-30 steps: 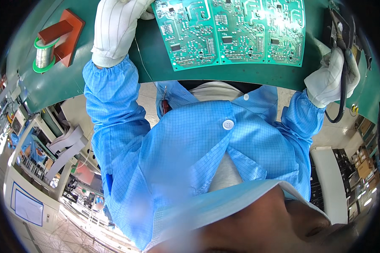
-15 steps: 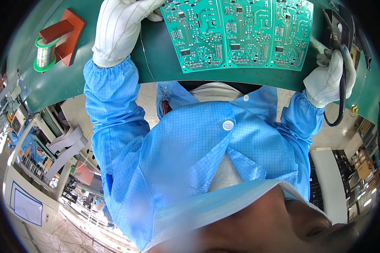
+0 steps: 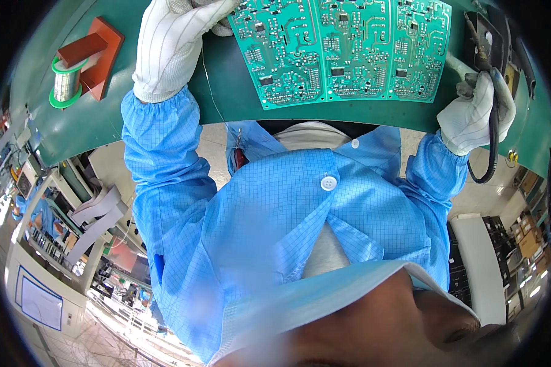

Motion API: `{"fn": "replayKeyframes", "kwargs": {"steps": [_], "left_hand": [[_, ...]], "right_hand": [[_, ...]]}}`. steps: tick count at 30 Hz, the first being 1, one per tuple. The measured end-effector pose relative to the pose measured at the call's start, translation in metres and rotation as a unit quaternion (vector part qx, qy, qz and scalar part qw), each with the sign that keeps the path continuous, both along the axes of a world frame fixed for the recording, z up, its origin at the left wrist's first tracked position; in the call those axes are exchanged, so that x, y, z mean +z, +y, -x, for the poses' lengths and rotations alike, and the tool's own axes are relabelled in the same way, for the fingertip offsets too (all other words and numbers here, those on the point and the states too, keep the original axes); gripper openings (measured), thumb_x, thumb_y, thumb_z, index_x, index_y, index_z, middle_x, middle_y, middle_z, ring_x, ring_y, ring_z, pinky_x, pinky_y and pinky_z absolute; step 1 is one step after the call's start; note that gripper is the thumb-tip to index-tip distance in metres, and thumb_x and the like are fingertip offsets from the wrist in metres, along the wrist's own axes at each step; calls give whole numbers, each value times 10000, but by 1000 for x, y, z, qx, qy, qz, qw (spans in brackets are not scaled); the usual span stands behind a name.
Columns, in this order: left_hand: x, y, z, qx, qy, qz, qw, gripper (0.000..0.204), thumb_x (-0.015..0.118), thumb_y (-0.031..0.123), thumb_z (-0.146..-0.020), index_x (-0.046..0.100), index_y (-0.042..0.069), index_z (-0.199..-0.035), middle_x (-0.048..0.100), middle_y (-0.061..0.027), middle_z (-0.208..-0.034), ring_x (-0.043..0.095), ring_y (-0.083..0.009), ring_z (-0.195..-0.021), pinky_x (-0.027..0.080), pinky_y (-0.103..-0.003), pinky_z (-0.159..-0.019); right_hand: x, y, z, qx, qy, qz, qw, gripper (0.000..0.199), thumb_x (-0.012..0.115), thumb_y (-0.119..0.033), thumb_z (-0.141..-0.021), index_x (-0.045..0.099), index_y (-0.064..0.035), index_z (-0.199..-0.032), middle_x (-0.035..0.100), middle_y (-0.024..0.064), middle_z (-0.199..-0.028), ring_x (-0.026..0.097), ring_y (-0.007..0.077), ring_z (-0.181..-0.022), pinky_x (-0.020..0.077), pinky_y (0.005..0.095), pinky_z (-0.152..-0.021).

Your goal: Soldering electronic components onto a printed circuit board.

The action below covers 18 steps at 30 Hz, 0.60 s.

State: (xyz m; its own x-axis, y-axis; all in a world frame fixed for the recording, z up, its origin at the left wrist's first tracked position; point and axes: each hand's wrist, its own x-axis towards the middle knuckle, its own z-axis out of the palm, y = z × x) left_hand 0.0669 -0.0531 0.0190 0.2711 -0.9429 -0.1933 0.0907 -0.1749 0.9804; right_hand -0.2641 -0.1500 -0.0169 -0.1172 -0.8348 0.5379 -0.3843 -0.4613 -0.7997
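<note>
— Green circuit board panel (image 3: pixel 349 49), where does it lie?
— Flat on the green desk (image 3: pixel 134 116), straight ahead, its near edge by the desk's rim.
— And the hands?
— White-gloved left hand (image 3: pixel 177 43) rests at the panel's left corner, fingers curled on it. Right hand (image 3: pixel 474 113) is closed around a soldering iron (image 3: pixel 479 52), just right of the panel.
— Anything else?
— Solder spool (image 3: pixel 65 82) on a red stand (image 3: pixel 95 55), far left.

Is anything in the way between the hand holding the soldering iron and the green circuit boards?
Nothing visible is. The right hand holds the soldering iron just beside the right edge of the circuit board panel, with only bare green mat between them. The left hand rests at the panel's far left corner, out of the way.
</note>
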Motion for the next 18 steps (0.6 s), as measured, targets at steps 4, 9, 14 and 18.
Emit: {"fn": "replayKeyframes", "kwargs": {"steps": [4, 9, 14, 18], "left_hand": [[-23, -1, -1, -30, 160, 93, 982, 222, 640, -24, -821, 447, 63, -888, 637, -155, -1003, 610, -131, -799, 492, -202, -644], [-60, -11, 0, -102, 469, 283, 831, 226, 638, -29, -817, 443, 64, -883, 637, -161, -1005, 613, -134, -802, 494, -204, -645], [2, 2, 1, 2, 9, 6, 1000, 230, 638, -34, -813, 440, 65, -877, 634, -159, -1003, 611, -134, -803, 496, -205, -645], [4, 3, 1, 4, 19, 13, 1000, 231, 632, -45, -810, 436, 62, -871, 630, -167, -1000, 602, -135, -789, 497, -206, -641]], "right_hand": [[-1, 1, 0, 22, -54, -28, 998, 138, 658, -37, -881, 601, 32, -986, 671, 144, -716, 611, 124, -534, 454, 195, -478], [-4, 1, 4, 23, -28, -18, 999, 159, 641, -45, -898, 624, 46, -1028, 669, 137, -705, 614, 127, -540, 447, 199, -470], [4, 5, 0, 33, -16, -101, 994, 194, 655, -102, -908, 676, 1, -1071, 704, 139, -821, 656, 145, -580, 515, 234, -536], [4, 6, -5, 60, -27, -125, 990, 198, 639, -109, -931, 678, 1, -1092, 713, 155, -859, 664, 143, -646, 516, 233, -577]]}}
